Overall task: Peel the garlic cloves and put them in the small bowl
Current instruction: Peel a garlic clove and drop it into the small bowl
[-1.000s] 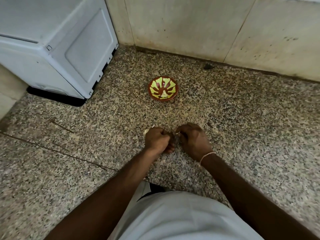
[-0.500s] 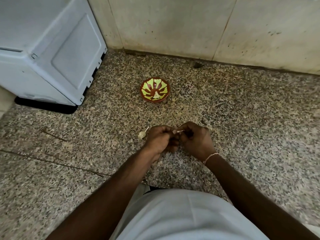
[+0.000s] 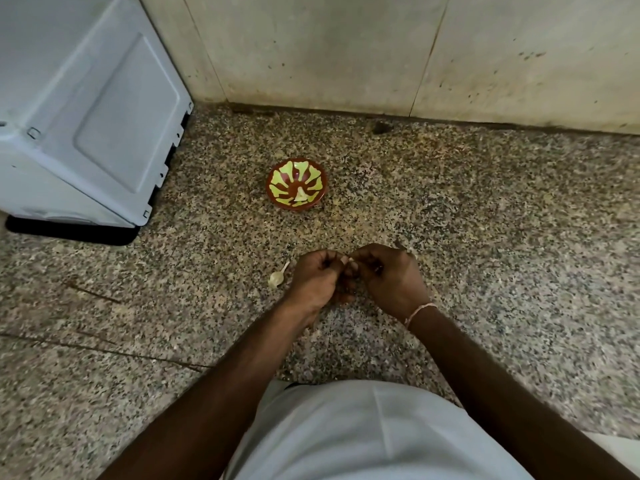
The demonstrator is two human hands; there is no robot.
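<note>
We are mid-peel, with one clove worked between both hands at the centre of the frame.

Our left hand [image 3: 317, 277] and right hand [image 3: 389, 277] meet fingertip to fingertip, each with fingers curled in and pinching a small pale garlic clove [image 3: 350, 260], of which only a sliver shows between them. Just left of the left hand another clove [image 3: 277, 278] with a thin tail lies on the speckled floor [image 3: 485, 237], untouched. The small bowl [image 3: 297, 185], above the hands and well apart from them, already holds a pale piece. Next, we judge, comes stripping the skin and reaching forward to the bowl.
</note>
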